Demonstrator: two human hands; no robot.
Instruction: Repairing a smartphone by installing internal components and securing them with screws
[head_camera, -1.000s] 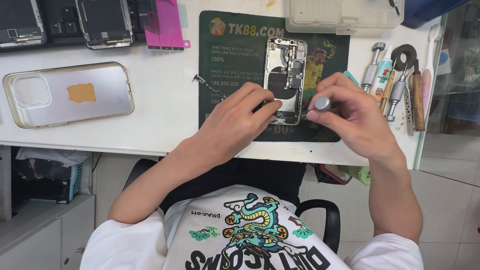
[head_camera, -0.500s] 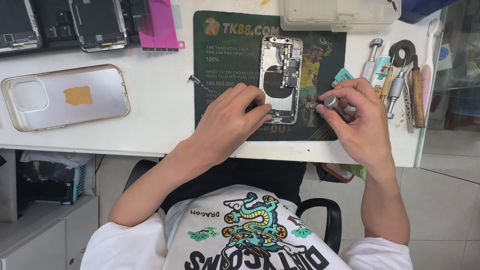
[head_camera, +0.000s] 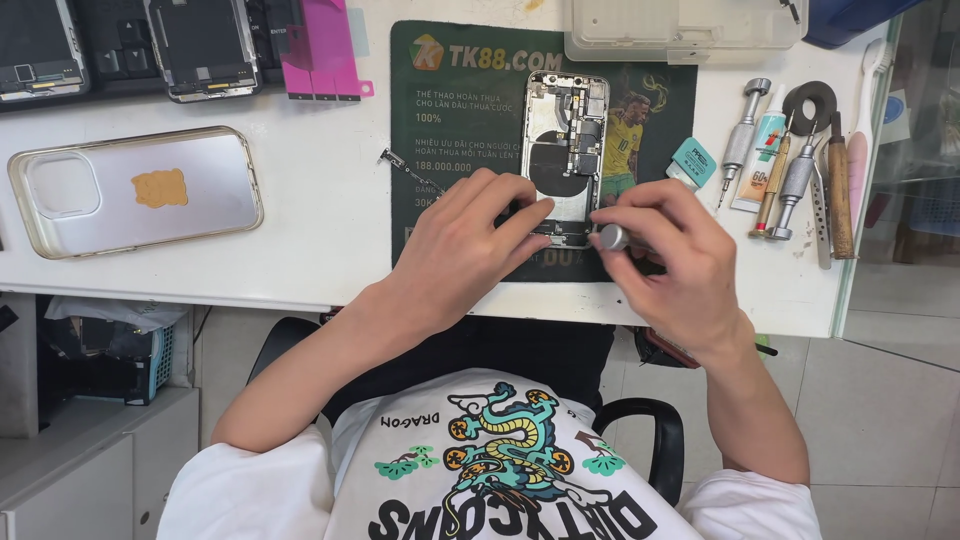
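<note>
An opened phone (head_camera: 566, 140) with its insides showing lies on a dark green printed mat (head_camera: 440, 120). My left hand (head_camera: 470, 245) presses down on the phone's near end with its fingers. My right hand (head_camera: 675, 260) grips a small screwdriver with a round silver cap (head_camera: 612, 237), its tip pointing at the phone's bottom edge, where my fingers hide it.
A clear-cased phone back (head_camera: 135, 190) lies at left on the white table (head_camera: 320, 220). Phone screens (head_camera: 200, 45) and a pink strip (head_camera: 320, 50) sit at the back. Several screwdrivers and tools (head_camera: 795, 170) lie at right, a plastic box (head_camera: 680, 30) behind the mat.
My right hand with the screwdriver has shifted left, toward the bottom edge of the phone. The left hand has stayed on the phone's near end.
</note>
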